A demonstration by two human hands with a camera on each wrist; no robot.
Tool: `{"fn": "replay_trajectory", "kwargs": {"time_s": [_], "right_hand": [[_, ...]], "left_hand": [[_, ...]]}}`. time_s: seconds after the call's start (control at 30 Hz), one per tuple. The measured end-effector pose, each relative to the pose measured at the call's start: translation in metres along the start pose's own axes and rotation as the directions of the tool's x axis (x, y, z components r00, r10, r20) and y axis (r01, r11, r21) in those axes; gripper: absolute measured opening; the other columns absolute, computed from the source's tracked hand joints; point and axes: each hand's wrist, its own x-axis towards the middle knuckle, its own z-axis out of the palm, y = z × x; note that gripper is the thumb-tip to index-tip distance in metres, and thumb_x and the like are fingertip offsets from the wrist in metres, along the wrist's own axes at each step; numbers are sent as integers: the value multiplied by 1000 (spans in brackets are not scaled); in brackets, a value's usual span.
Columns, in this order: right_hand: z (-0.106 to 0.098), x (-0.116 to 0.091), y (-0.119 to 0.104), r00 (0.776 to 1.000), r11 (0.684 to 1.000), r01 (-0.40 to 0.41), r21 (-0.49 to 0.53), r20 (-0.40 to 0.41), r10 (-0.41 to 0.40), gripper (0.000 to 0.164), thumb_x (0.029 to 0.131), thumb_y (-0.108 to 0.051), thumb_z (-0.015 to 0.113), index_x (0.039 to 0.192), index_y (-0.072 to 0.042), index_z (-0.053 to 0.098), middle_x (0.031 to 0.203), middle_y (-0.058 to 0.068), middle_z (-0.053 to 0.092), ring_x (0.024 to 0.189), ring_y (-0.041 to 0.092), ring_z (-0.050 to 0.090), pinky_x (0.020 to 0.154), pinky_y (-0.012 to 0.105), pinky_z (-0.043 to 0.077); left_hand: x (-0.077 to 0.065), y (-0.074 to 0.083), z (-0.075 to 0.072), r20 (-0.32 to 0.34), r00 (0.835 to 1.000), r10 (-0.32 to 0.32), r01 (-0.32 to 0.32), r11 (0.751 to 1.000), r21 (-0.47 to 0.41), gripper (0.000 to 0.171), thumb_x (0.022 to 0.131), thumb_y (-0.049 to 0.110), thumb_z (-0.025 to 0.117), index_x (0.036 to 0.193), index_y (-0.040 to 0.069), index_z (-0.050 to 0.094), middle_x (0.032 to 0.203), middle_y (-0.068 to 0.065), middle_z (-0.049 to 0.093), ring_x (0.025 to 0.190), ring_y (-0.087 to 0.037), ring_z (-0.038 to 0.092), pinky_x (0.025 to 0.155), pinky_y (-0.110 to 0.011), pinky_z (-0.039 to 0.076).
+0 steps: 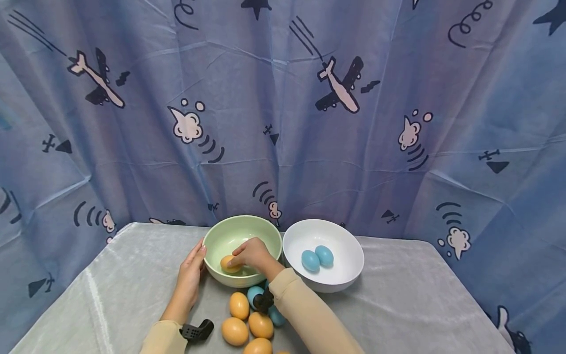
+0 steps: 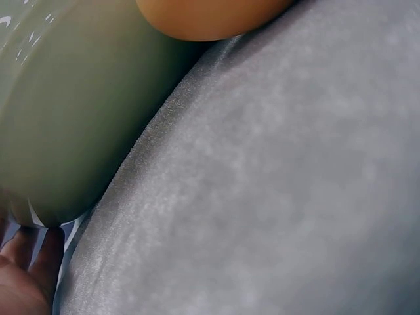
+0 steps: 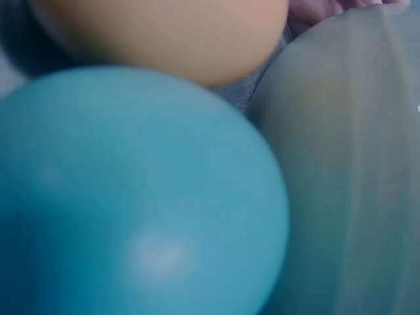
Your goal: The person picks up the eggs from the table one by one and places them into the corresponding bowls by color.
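One orange egg held inside a green bowl

The right hand (image 1: 255, 254) pinches an orange egg (image 1: 227, 264) between thumb and fingers, within the green bowl (image 1: 232, 231), toward its near left part; whether the egg touches the bottom, I cannot tell. The left hand (image 1: 190, 278) rests against the bowl's left side, its fingers extended and touching the outside. Just right of this bowl stands a white bowl (image 1: 342, 273) with two blue eggs (image 1: 311, 260) side by side in it. On the near side of the green bowl, at least four loose orange eggs (image 1: 235, 331) and some loose blue eggs (image 1: 277, 317), partly hidden by the right arm, lie clustered on a grey cloth (image 1: 132, 295). Behind hangs a blue-purple curtain (image 1: 283, 137) printed with planes.
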Motion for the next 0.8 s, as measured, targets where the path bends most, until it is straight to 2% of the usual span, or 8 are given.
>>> {"fn": "replay_trajectory", "kwargs": {"time_s": [0.1, 0.27, 0.43, 0.6, 0.8], "right_hand": [[-1, 0, 0, 1000, 1000, 10, 10, -10, -10, 25, 70, -13, 90, 90, -1, 80, 87, 6, 78, 71, 7, 60, 63, 17, 48], [-9, 0, -2, 998, 996, 51, 71, -50, -47, 25, 74, -15, 87, 96, -4, 80, 96, 6, 79, 90, 11, 67, 74, 19, 53], [-24, -8, -1, 998, 987, 66, 149, -6, -65, 29, 79, -18, 84, 104, -3, 78, 103, 7, 78, 98, 17, 72, 80, 24, 58], [-42, -27, 0, 996, 975, 65, 211, 44, -76, 30, 81, -21, 83, 107, -8, 78, 107, 5, 77, 105, 17, 70, 91, 32, 57], [-57, -65, 1, 986, 961, 74, 266, 125, -111, 32, 81, -20, 84, 109, -7, 78, 107, 6, 77, 104, 12, 70, 90, 27, 57]], "left_hand": [[0, 0, 0, -3, 1000, 2, -2, 1000, -5, 61, 106, 42, 42, 158, 14, 26, 166, -5, 23, 152, -26, 26, 124, -46, 22], [0, 0, 1, -9, 1000, 7, -7, 1000, -9, 61, 106, 42, 43, 158, 13, 27, 165, -6, 24, 151, -27, 27, 124, -46, 23], [0, 0, 0, -11, 1000, 6, -6, 1000, -5, 61, 106, 42, 43, 158, 13, 27, 166, -6, 23, 151, -27, 27, 124, -47, 23], [1, 0, 1, -8, 1000, 7, -7, 1000, -8, 62, 106, 42, 43, 158, 13, 26, 166, -4, 24, 151, -25, 27, 123, -45, 24], [1, 0, 1, -11, 1000, 5, -5, 1000, -11, 62, 106, 43, 43, 158, 14, 27, 166, -4, 24, 151, -25, 27, 123, -44, 24]]}}
